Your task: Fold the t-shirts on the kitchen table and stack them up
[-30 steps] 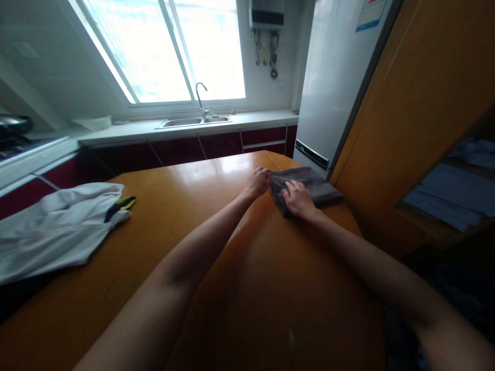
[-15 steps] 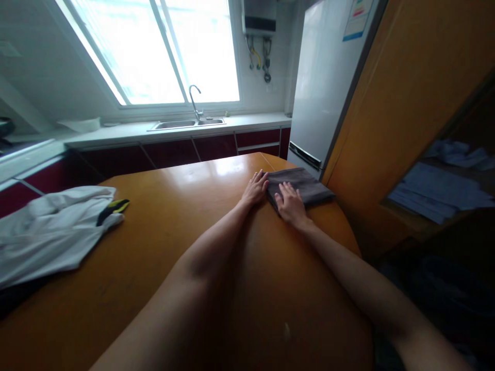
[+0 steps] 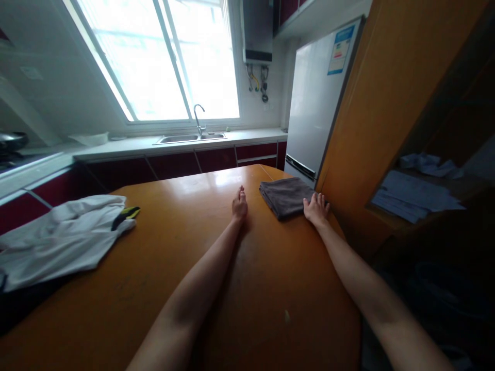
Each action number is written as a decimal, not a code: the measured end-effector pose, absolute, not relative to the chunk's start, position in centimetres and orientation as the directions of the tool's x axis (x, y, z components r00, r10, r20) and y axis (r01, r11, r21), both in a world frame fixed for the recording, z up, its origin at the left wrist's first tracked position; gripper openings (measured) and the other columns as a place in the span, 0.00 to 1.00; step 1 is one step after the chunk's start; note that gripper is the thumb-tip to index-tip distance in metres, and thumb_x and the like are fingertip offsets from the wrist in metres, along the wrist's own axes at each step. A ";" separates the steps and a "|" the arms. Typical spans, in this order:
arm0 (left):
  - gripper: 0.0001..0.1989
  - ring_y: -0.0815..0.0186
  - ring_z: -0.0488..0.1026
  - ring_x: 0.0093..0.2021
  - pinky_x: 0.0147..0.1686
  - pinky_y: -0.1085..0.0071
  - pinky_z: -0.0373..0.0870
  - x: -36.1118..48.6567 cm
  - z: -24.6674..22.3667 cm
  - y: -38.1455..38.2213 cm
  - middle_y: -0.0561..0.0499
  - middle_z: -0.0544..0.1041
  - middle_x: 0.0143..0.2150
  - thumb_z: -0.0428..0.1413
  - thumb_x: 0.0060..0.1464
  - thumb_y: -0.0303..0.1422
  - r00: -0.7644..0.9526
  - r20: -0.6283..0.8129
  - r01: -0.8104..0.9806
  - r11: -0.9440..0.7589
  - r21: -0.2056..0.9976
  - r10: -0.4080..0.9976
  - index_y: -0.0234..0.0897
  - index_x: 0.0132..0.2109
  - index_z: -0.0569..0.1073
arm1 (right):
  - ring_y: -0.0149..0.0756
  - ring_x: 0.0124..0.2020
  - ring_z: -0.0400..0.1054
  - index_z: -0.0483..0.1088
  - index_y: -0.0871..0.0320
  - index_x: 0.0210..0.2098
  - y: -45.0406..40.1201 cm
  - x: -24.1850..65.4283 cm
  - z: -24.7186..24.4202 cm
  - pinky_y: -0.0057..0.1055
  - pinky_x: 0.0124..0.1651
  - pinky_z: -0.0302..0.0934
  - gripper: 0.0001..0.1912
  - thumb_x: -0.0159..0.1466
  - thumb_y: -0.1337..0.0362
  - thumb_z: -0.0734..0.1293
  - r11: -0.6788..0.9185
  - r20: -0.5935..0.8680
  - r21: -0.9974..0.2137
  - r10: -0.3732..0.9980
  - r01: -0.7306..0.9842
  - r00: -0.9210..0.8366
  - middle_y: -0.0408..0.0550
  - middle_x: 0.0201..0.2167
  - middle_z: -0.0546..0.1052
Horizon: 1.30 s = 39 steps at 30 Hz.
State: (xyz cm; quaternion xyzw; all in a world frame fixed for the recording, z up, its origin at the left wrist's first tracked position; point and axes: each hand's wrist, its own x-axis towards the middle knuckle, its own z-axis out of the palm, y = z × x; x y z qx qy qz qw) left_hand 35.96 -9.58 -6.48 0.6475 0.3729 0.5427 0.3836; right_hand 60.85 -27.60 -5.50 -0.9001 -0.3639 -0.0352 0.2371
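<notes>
Left grip (image 3: 240, 205) moved off gray cloth (image 3: 285, 196) (folded), outstretched alongside, right grip (image 3: 317, 208) spread at its right edge

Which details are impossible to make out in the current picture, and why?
Head view:
Folded dark grey cloth: right corner, partly hidden by the right hand.
Crumpled white fabric: left end, cut off by the picture's edge.
Rectangular blue and white paper label: print too small.

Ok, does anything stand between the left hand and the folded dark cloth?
Nothing visible does: only tabletop shows between the left hand and the folded dark cloth. The right hand is at the cloth's opposite side.
</notes>
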 end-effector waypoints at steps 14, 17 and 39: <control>0.19 0.61 0.74 0.59 0.59 0.60 0.69 31.6 -5.1 -14.4 0.41 0.77 0.59 0.46 0.65 0.28 0.052 0.496 0.073 -0.498 0.864 0.867 0.34 0.60 0.72 | 0.44 0.75 0.37 0.52 0.68 0.71 -28.3 46.5 -4.7 0.48 0.73 0.30 0.32 0.74 0.55 0.48 -0.156 0.490 -0.272 0.827 0.950 0.276 0.59 0.74 0.49; 0.20 0.61 0.75 0.58 0.59 0.61 0.71 27.5 -4.6 -15.7 0.44 0.77 0.58 0.48 0.63 0.26 0.119 0.580 0.225 -0.591 0.775 0.806 0.36 0.59 0.73 | 0.42 0.75 0.38 0.54 0.65 0.71 -29.0 42.6 -4.7 0.47 0.73 0.30 0.30 0.73 0.58 0.52 0.056 0.468 -0.235 0.882 0.970 0.062 0.57 0.73 0.51; 0.22 0.53 0.58 0.70 0.67 0.51 0.56 4.2 -5.4 -21.2 0.41 0.64 0.69 0.48 0.65 0.32 0.292 0.268 0.913 -0.351 0.209 0.918 0.38 0.64 0.69 | 0.50 0.73 0.42 0.60 0.60 0.68 -27.4 26.8 -5.1 0.52 0.70 0.35 0.31 0.72 0.51 0.54 0.194 0.166 -0.326 0.975 0.925 -0.146 0.61 0.72 0.53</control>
